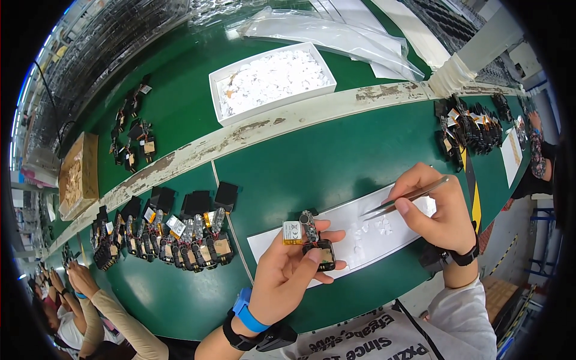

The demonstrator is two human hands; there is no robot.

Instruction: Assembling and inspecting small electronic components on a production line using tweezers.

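Observation:
Between the thumb and fingers of my left hand (281,281) is a small black electronic assembly (325,257). A silver and yellow battery (292,232) and an exposed circuit part (308,225) stick out from it, lying over the fingers. My right hand (441,213) is closed on metal tweezers (414,195), whose tips point left above a white sheet (375,255). Small white scraps (384,226) lie on that sheet below and beside the tips. The tweezers' tips look slightly apart, and I cannot tell whether they hold a scrap.
Similar black assemblies (198,252) stand in a row at the left, with another cluster (474,129) at the far right. Beyond the pale ledge (258,123) sits a white box (219,102) full of white scraps. A cardboard box (91,168) stands left. Other people's hands (81,279) work nearby.

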